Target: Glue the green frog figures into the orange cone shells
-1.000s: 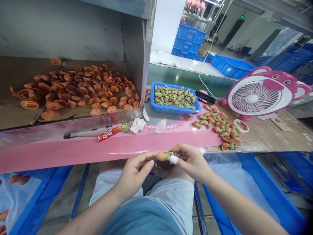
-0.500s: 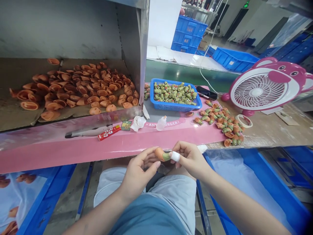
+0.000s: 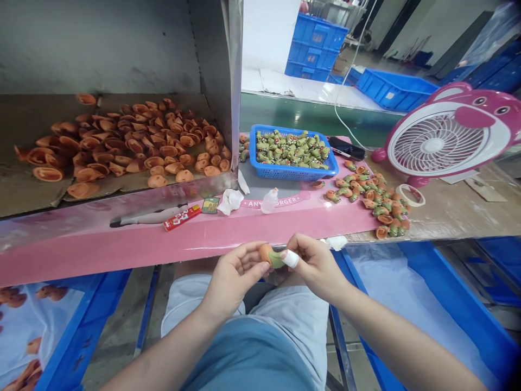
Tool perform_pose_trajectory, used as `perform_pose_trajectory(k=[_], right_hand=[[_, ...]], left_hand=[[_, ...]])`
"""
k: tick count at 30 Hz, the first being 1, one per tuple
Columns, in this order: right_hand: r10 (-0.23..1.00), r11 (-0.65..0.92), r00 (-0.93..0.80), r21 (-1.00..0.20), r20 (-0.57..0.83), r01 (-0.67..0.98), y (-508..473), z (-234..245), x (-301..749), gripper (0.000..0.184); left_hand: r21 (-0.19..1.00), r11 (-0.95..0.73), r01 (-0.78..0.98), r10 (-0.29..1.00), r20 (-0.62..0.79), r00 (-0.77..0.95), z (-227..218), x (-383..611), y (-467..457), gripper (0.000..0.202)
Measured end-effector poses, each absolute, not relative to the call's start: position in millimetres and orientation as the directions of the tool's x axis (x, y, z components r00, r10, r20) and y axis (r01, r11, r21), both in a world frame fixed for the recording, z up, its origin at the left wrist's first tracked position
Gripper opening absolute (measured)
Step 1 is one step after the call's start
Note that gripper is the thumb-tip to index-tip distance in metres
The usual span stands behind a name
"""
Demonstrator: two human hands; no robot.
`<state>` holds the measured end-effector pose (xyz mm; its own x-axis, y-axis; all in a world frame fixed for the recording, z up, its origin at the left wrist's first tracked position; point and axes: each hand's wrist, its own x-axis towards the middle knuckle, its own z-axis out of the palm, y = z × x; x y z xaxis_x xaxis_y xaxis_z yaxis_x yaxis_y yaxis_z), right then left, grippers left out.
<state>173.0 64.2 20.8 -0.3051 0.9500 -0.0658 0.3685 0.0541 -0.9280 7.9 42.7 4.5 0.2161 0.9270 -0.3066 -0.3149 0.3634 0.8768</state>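
Over my lap, just below the pink table edge, both hands pinch one small toy piece, orange at the left end and green at the right. My left hand grips the orange end with thumb and fingers. My right hand, with white tape round one fingertip, grips the green end. A heap of orange shells lies in the open box at left. A blue basket holds green pieces. Several joined orange-and-green pieces lie on the table at right.
A pink fan stands at the right. A red packet, crumpled tissue, a small bottle, a tape roll and a black phone lie on the table. Blue bins sit under the table on both sides.
The hands have drawn closer together, pressing the orange and green parts into each other. The camera tilted down slightly, so the table scene shifted up.
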Motion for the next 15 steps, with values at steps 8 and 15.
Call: perform_pose_trajectory(k=[8,15], right_hand=[[0.855,0.509,-0.453,-0.583,0.253,0.634,62.4,17.0,175.4,0.035],[0.724,0.684,-0.545,-0.338,0.423,0.646,63.2,17.1,174.2,0.046]], left_hand=[[0.858,0.387,-0.339,0.916,-0.315,0.247,8.5,6.9,41.8,0.026],[0.866,0.393,-0.308,0.913,-0.329,0.241,13.3,6.8,38.9,0.031]])
